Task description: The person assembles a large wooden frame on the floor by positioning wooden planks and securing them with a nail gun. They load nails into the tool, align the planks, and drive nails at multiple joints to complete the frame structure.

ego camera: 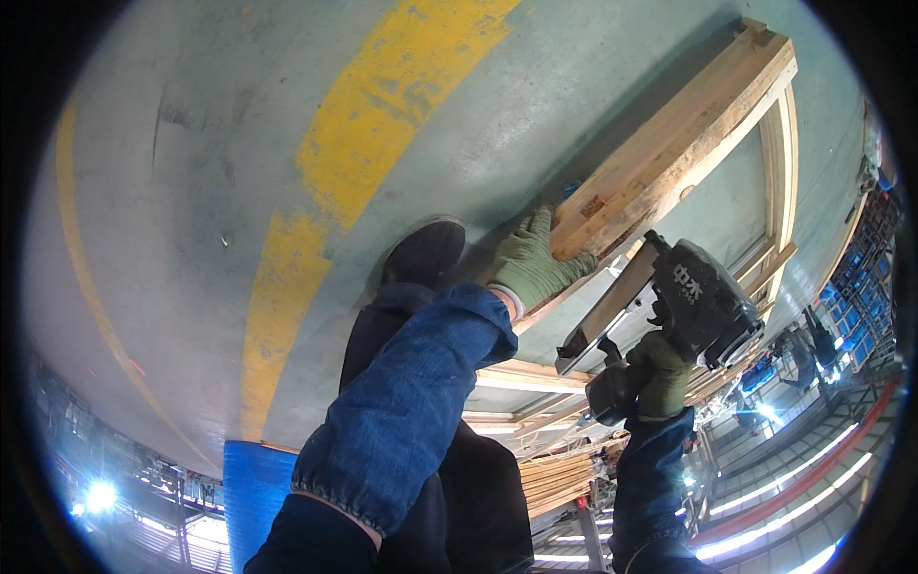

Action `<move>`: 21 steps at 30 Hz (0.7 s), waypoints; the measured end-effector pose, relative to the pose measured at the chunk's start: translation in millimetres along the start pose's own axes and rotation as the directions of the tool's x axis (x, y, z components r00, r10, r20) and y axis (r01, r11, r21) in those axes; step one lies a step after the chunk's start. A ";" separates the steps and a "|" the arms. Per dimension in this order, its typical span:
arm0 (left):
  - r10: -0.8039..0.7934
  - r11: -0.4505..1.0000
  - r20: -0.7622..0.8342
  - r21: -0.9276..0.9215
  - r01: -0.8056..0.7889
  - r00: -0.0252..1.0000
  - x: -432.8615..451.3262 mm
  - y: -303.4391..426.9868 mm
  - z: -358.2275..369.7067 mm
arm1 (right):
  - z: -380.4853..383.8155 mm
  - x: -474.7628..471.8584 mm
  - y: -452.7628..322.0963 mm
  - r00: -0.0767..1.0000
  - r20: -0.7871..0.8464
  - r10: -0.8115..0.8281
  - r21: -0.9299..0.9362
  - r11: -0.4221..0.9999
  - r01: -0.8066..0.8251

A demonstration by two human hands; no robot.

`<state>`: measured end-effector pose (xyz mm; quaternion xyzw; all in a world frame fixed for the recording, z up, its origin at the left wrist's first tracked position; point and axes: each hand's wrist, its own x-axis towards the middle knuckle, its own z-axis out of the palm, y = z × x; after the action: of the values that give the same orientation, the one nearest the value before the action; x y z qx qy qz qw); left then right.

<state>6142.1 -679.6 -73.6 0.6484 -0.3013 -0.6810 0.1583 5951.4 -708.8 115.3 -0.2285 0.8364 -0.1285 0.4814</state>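
My left hand [539, 260], in a green knit work glove and denim sleeve cover, grips the near part of a long timber beam [688, 140]. Its fingers and thumb are spread across the wood. The beam forms one side of a large wooden frame that lies on the floor. In my right hand [658, 373], also gloved, is a black cordless nailer [699, 301] bearing writing. A long magazine [606, 312] slants down-left from its nose, which is close to the beam; contact cannot be made out.
Wooden crosspieces [782, 165] span the frame. My dark shoe [427, 251] is beside the beam. Yellow floor markings [373, 136] cross the painted floor [193, 237]. Stacked timber strips [556, 481] and a blue sheet-like surface [254, 495] are near the lower edge. Blue racks [853, 323] stand far right.
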 end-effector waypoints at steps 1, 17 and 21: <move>0.001 1.000 -0.006 -0.005 -0.001 1.000 -0.2 -0.3 -0.3 | 0.5 1.0 1.1 1.000 -0.001 -0.030 -0.054 0.998 0.029; 0.023 1.000 -0.037 -0.002 -0.023 0.999 3.2 -4.6 6.8 | 17.6 -54.7 -32.1 0.989 0.124 0.082 -0.029 0.996 -0.079; 0.038 0.999 -0.051 -0.022 -0.039 0.998 3.2 -4.3 7.1 | 11.8 -74.8 -26.9 0.988 0.155 -0.002 -0.001 1.000 0.003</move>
<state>6135.6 -676.8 -79.0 0.6576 -0.3019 -0.6645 0.1865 6000.9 -694.2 176.8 -0.2393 0.7961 -0.1102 0.5448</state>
